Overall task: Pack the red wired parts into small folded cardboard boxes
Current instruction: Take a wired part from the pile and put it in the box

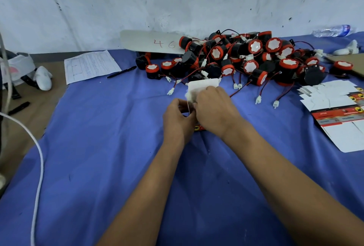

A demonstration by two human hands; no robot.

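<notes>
Hands meet mid-cloth: my left hand (178, 116) and right hand (213, 107) both pinch the small cardboard box (199, 90), red wired parts (246, 58) heaped just beyond, nearer my right.

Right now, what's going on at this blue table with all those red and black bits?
A person is folding a small cardboard box, gripped by the left hand and the right hand. The heap of red wired parts waits behind it, and flat unfolded boxes lie to the right.
</notes>
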